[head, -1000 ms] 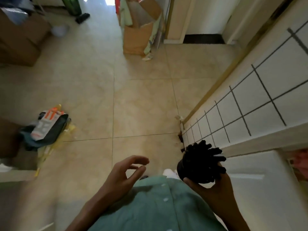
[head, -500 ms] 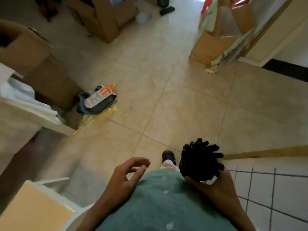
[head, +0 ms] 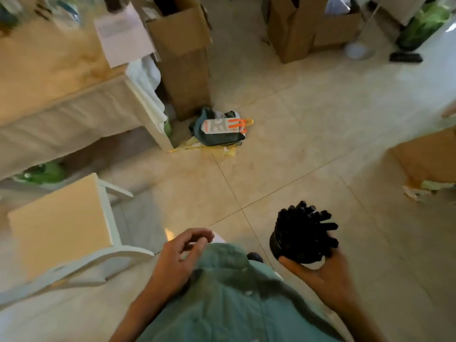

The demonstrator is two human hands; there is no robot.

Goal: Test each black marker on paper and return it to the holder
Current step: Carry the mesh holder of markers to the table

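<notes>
My right hand (head: pixel 325 280) grips a round black holder (head: pixel 278 245) from below, at the lower right of the head view. Several black markers (head: pixel 306 228) stand packed in it and fan out at the top. My left hand (head: pixel 180 255) hovers in front of my green shirt with fingers loosely curled, holding nothing. A white sheet of paper (head: pixel 121 35) lies on the wooden table (head: pixel 44 60) at the upper left.
A white chair with a wooden seat (head: pixel 59 223) stands at the lower left beside the table. Cardboard boxes (head: pixel 182 53) rise at the top and another box (head: pixel 429 156) sits at the right. A pile of bags and packaging (head: pixel 219 129) lies on the tiled floor.
The view has swung left: the tiled wall has left the frame and the table, chair and boxes have come in. Both hands keep their poses, the right still gripping the holder.
</notes>
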